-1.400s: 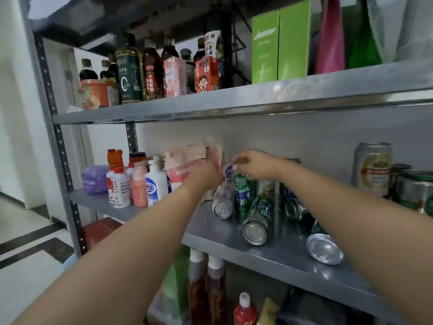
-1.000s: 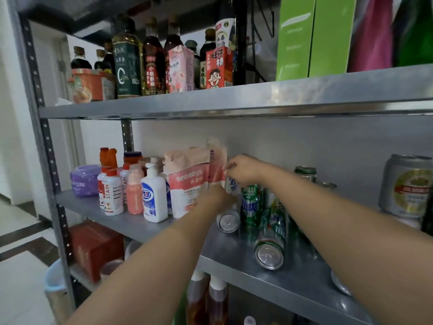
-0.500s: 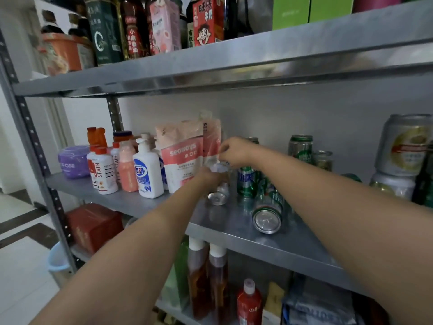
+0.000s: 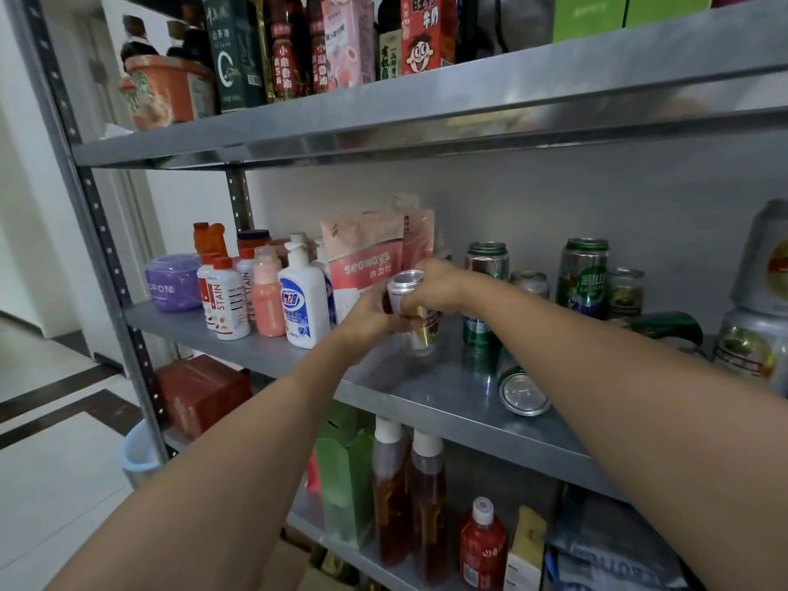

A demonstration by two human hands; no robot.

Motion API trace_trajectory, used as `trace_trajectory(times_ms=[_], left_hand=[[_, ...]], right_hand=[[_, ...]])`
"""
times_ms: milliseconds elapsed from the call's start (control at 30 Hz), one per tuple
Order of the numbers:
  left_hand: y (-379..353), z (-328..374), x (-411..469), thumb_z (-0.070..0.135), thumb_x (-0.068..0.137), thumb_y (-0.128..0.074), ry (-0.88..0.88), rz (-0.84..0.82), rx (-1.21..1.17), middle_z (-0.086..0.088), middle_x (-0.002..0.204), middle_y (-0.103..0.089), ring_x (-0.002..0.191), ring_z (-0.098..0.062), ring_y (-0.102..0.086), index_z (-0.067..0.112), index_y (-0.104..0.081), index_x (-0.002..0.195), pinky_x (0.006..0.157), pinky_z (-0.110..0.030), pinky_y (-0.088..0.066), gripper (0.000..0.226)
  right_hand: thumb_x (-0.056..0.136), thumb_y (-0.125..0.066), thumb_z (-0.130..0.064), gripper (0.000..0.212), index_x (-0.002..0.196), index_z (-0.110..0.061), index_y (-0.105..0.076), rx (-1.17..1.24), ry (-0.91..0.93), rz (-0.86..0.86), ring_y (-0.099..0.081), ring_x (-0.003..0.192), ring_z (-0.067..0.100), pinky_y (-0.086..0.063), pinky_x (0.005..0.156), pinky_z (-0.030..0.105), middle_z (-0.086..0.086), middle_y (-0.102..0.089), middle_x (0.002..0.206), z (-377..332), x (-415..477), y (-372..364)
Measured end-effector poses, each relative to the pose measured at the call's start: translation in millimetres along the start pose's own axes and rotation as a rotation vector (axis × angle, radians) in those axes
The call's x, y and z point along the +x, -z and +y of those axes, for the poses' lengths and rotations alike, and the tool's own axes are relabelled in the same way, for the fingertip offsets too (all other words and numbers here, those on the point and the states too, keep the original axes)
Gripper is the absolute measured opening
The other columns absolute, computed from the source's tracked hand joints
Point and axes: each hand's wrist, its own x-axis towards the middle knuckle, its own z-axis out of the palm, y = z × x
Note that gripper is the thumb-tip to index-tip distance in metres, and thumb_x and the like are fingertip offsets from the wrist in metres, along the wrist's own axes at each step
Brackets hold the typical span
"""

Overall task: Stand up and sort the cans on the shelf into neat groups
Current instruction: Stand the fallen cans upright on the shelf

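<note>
My left hand (image 4: 369, 311) and my right hand (image 4: 437, 287) both grip one can (image 4: 405, 280) with a silver end and a white, gold and red label. It is held nearly upright at the middle shelf (image 4: 426, 390), just right of the pink pouches. I cannot tell whether it touches the shelf. To its right, a green can (image 4: 486, 266) stands upright and another green can (image 4: 522, 392) lies on its side, end toward me. Farther right stand a tall green can (image 4: 586, 279) and two short cans (image 4: 624, 292).
Pink seaways pouches (image 4: 362, 258), a white pump bottle (image 4: 302, 300) and several small bottles fill the shelf's left part. Large silver cans (image 4: 750, 351) stand stacked at the right edge, with a dark green can (image 4: 665, 326) lying near them. The upper shelf (image 4: 426, 108) hangs low overhead.
The silver-ended can that lay on its side under my left hand is now raised nearly upright, with both hands on it. My view has moved closer to the shelf.
</note>
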Motion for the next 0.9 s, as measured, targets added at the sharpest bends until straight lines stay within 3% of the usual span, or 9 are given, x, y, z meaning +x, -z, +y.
trace_trajectory(times_ms=[133,300,400,467,533,600,700,800,900], left_hand=[[0,-4,7,-0.007,0.072,-0.075,-0.018,0.007,0.029,-0.011,0.118,-0.067,0.110,-0.025,-0.065,0.011,-0.053,0.129,0.095,-0.041,-0.053,0.063],[-10,-1,15,-0.001,0.076,-0.076,-0.031,0.030,0.033,0.005,0.103,-0.066,0.090,-0.004,-0.067,0.024,-0.051,0.114,0.068,-0.013,-0.053,0.053],[-2,-11,12,0.010,0.078,-0.078,0.073,0.049,-0.120,-0.004,0.111,-0.066,0.101,-0.019,-0.067,0.015,-0.053,0.125,0.073,-0.023,-0.056,0.053],[4,-14,14,0.004,0.078,-0.076,0.106,0.115,-0.282,-0.010,0.118,-0.063,0.104,-0.024,-0.066,0.011,-0.048,0.131,0.073,-0.028,-0.057,0.060],[7,-12,18,0.002,0.072,-0.080,0.096,0.170,-0.432,-0.014,0.125,-0.059,0.108,-0.029,-0.065,0.011,-0.045,0.134,0.076,-0.032,-0.058,0.072],[8,-8,20,0.009,0.062,-0.088,0.075,0.226,-0.509,-0.017,0.129,-0.059,0.111,-0.032,-0.065,0.011,-0.045,0.135,0.083,-0.038,-0.057,0.085],[7,0,22,0.011,0.068,-0.085,0.070,0.319,-0.539,-0.019,0.127,-0.061,0.107,-0.030,-0.066,0.011,-0.047,0.134,0.076,-0.037,-0.057,0.076],[1,15,22,0.008,0.074,-0.081,0.082,0.381,-0.300,-0.011,0.114,-0.067,0.093,-0.023,-0.069,0.013,-0.053,0.127,0.069,-0.035,-0.059,0.060],[-14,26,26,0.002,0.069,-0.082,0.022,0.360,-0.049,-0.007,0.097,-0.070,0.081,-0.019,-0.070,0.008,-0.061,0.112,0.062,-0.026,-0.059,0.049]], right_hand=[[0.052,-0.074,-0.029,0.051,0.098,-0.010,-0.065,-0.030,-0.029,0.084,-0.067,0.084,0.024,-0.058,0.075,0.037,0.009,-0.068,0.092,2,3,-5],[0.063,-0.076,-0.027,0.043,0.101,-0.011,-0.062,0.188,-0.119,0.211,-0.069,0.080,0.024,-0.061,0.073,0.043,0.009,-0.068,0.092,3,9,-6],[0.074,-0.073,-0.019,0.034,0.104,-0.007,-0.062,0.607,-0.218,0.254,-0.071,0.080,0.029,-0.061,0.070,0.047,0.014,-0.070,0.092,9,8,-4],[0.081,-0.067,-0.017,0.035,0.112,-0.005,-0.059,0.833,-0.256,0.229,-0.071,0.083,0.029,-0.061,0.069,0.046,0.017,-0.070,0.097,13,7,-2],[0.086,-0.065,-0.020,0.036,0.117,-0.006,-0.055,1.005,-0.300,0.164,-0.070,0.090,0.031,-0.060,0.072,0.048,0.019,-0.068,0.103,16,5,-1],[0.092,-0.062,-0.022,0.025,0.109,-0.006,-0.056,1.060,-0.313,0.075,-0.068,0.098,0.031,-0.060,0.079,0.045,0.018,-0.066,0.102,18,1,3],[0.096,-0.057,-0.020,0.017,0.105,-0.004,-0.057,0.755,-0.296,0.019,-0.065,0.103,0.025,-0.054,0.093,0.040,0.012,-0.065,0.102,20,-5,11],[0.088,-0.067,-0.009,0.023,0.109,-0.003,-0.059,0.248,-0.172,0.122,-0.062,0.085,0.019,-0.056,0.075,0.031,0.007,-0.064,0.097,26,-1,17],[0.074,-0.079,-0.008,0.041,0.112,-0.005,-0.063,0.085,-0.041,0.091,-0.064,0.098,0.023,-0.055,0.089,0.039,0.007,-0.067,0.106,28,4,11]])
